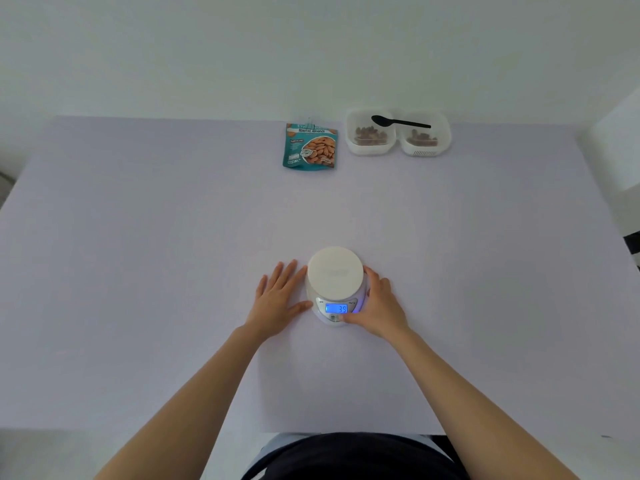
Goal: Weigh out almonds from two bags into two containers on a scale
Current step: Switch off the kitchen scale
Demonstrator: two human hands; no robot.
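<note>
Teal foil almond pouch, upper centre of frame, reads "Roasted Almonds" w/ a small "85" near its lower left, other print too small; white round digital kitchen scale, lower centre, shows "39" on blue-lit display.

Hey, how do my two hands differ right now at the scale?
The left hand lies flat on the table, fingers straight; the right hand curls round the scale. The left hand sits beside the scale's base; the right hand's thumb rests on its front, below the display. Both flank the scale.
</note>
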